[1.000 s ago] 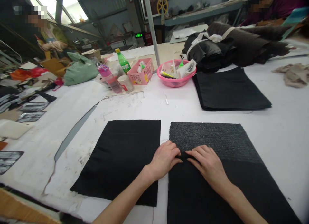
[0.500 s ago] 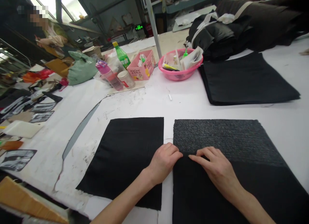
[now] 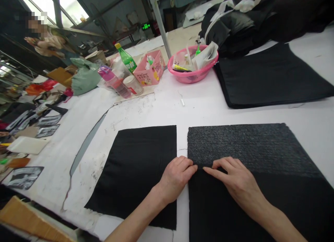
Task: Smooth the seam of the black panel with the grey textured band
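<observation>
On the right lies a black fabric panel [image 3: 221, 207] with a grey, speckled textured band [image 3: 242, 144] along its far part. My left hand [image 3: 179, 174] pinches the panel's left edge, right where the plain black part meets the band. A short way to its right, my right hand [image 3: 233, 176] pinches the same border between thumb and forefinger, its other fingers curled. Beneath my left forearm rests a separate plain black fabric piece [image 3: 138, 165], flat on the white table covering [image 3: 167, 106], with a narrow gap between the two pieces.
A stack of black fabric [image 3: 271, 78] lies far right, before a dark bundle [image 3: 235, 26]. At the back stand a pink basin [image 3: 193, 75], pink box [image 3: 148, 73], green bottle [image 3: 125, 57], jar [image 3: 133, 85] and purple-lidded bottle [image 3: 114, 82]. Another person [image 3: 49, 43] is at far left.
The view has shifted slightly, so the background sits a little higher and to the left. Both hands keep their pinch at nearly the same place on the panel.
</observation>
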A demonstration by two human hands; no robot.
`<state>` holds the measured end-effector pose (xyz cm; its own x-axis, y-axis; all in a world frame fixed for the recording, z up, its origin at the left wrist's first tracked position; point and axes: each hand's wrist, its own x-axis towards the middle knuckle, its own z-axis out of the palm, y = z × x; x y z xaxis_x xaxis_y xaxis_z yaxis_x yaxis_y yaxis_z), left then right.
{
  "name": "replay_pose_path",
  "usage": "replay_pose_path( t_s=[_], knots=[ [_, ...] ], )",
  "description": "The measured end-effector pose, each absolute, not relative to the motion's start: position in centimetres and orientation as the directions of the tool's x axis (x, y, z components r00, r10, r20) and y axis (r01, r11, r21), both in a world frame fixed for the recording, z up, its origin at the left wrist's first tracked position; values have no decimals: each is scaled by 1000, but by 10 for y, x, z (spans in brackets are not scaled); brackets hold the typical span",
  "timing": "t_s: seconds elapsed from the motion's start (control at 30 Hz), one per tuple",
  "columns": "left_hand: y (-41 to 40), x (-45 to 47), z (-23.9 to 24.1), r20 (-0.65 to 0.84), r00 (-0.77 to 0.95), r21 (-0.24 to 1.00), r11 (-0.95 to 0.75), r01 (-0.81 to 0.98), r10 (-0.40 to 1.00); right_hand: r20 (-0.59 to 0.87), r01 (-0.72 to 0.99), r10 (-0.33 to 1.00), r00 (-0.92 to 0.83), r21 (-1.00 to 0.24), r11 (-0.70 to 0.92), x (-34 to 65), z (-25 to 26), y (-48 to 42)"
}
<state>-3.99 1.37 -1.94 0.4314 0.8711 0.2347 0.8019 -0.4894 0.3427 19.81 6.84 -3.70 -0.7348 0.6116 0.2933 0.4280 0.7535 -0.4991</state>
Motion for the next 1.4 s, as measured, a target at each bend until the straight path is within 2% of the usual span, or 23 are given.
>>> replay_pose_path(
  t_s=[0.23, 0.6, 1.2, 1.4],
  knots=[
    [12, -41, -20, 222, 414, 367, -469, 803, 883, 281, 441, 621, -731, -500, 745, 198, -40, 68],
    [13, -41, -20, 237, 480, 279, -532, 799, 845, 291, 452, 627, -722, -488, 747, 196, -36, 67],
    [15, -43, -17, 193, 526, 232, -559, 796, 829, 293, 464, 622, -726, -459, 758, 196, -36, 66],
    [15, -45, -20, 211, 496, 290, -538, 791, 842, 300, 478, 614, -731, -417, 773, 195, -36, 66]
  ],
)
